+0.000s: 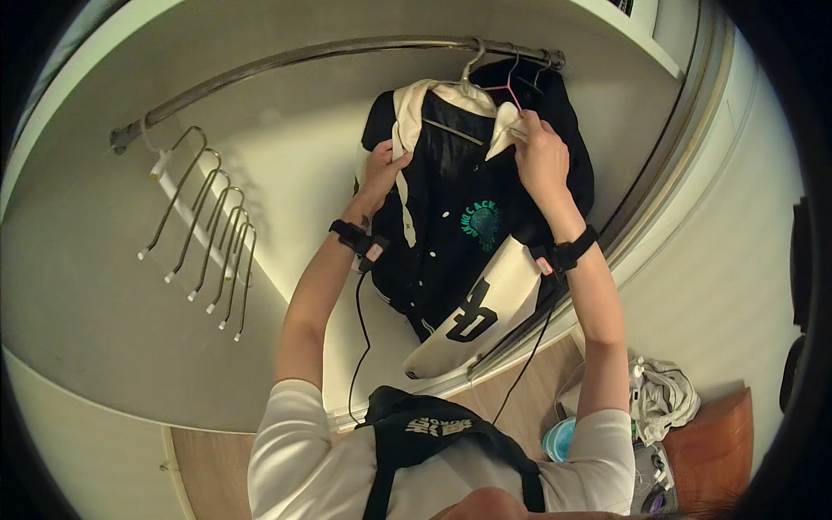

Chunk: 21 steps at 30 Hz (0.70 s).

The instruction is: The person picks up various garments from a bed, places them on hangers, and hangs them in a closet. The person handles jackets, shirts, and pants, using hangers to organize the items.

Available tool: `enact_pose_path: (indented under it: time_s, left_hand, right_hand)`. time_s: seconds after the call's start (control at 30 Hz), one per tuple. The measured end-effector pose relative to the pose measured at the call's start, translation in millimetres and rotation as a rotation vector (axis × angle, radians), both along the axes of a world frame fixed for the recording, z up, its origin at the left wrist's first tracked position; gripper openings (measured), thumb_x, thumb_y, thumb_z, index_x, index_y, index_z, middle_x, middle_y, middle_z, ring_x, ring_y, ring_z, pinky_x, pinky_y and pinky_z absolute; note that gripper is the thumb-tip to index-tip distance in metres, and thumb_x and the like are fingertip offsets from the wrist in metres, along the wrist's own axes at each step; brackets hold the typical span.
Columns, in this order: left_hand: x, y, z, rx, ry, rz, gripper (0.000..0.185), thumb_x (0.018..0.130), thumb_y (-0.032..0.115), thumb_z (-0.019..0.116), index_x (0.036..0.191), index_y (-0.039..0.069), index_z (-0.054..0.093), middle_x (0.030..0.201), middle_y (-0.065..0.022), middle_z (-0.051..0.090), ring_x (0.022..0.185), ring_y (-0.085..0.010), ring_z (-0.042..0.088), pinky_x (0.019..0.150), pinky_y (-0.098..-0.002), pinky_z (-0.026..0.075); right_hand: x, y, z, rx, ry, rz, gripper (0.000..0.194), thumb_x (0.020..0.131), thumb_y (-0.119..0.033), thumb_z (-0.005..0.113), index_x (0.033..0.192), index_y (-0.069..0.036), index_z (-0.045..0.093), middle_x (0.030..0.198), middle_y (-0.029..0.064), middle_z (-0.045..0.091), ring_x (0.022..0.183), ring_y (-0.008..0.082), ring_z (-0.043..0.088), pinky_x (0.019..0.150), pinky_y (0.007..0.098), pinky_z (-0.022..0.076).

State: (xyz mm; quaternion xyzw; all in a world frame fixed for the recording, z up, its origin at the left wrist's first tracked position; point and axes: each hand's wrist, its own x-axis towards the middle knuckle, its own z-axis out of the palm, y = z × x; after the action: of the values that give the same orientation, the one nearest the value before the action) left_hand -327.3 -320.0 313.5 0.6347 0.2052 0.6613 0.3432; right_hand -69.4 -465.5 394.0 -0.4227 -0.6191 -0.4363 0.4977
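Note:
A black jacket (pixel 448 214) with cream sleeves, pale snap buttons and a green chest print hangs from a hanger (pixel 469 68). Cream cloth (pixel 409 107) lies around its neck opening, a strip of it trailing down the front. My left hand (pixel 382 170) pinches this cloth at the left side of the neck. On the other side, my right hand (pixel 545 153) grips a pointed cream flap (pixel 504 130); the fingertips are partly hidden. One cream sleeve (pixel 481 312) with black lettering slants across below. Inside the neck a thin hanger bar (pixel 454 132) shows.
A metal rail (pixel 312 53) spans the wardrobe. Dark clothing (pixel 575 130) and a pink hanger (pixel 509 86) are at its right end; a multi-arm trouser rack (pixel 195 227) hangs left. The sliding-door track (pixel 468 377) edges the opening. A blue tub (pixel 559 439) stands on the floor.

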Motion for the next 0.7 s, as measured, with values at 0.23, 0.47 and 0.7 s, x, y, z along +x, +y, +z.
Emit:
enact_pose_path:
  time_s: [0.23, 0.47, 0.7]
  left_hand:
    - [20.6, 44.0, -30.8, 0.085, 0.047, 0.036, 0.034, 0.088, 0.014, 0.071, 0.117, 0.001, 0.060, 0.108, -0.0028, 0.066, 0.096, -0.0101, 0.060, 0.084, -0.0268, 0.048]
    - [27.7, 55.6, -59.9, 0.260, -0.032, 0.016, 0.024, 0.090, 0.016, 0.068, 0.107, 0.000, 0.061, 0.096, -0.0053, 0.066, 0.089, -0.0132, 0.059, 0.082, -0.0303, 0.047]
    - [9.2, 33.8, -35.3, 0.147, -0.024, 0.048, 0.020, 0.094, 0.016, 0.066, 0.107, 0.003, 0.059, 0.092, 0.0020, 0.063, 0.078, -0.0063, 0.057, 0.070, -0.0222, 0.046]
  right_hand:
    - [-18.7, -18.8, -22.5, 0.283, -0.138, -0.113, 0.046, 0.074, -0.005, 0.074, 0.117, -0.009, 0.058, 0.099, 0.0118, 0.063, 0.091, 0.0320, 0.061, 0.075, 0.0392, 0.0514]
    - [-17.1, -24.3, -140.3, 0.045, -0.203, 0.361, 0.017, 0.073, 0.005, 0.068, 0.088, 0.000, 0.063, 0.087, 0.0141, 0.063, 0.076, 0.0308, 0.063, 0.066, 0.0351, 0.0514]
    - [-85.7, 17.4, -115.3, -0.150, 0.349, 0.257, 0.044, 0.076, -0.034, 0.082, 0.087, 0.000, 0.057, 0.073, 0.0118, 0.062, 0.056, 0.0235, 0.061, 0.052, 0.0330, 0.0493]
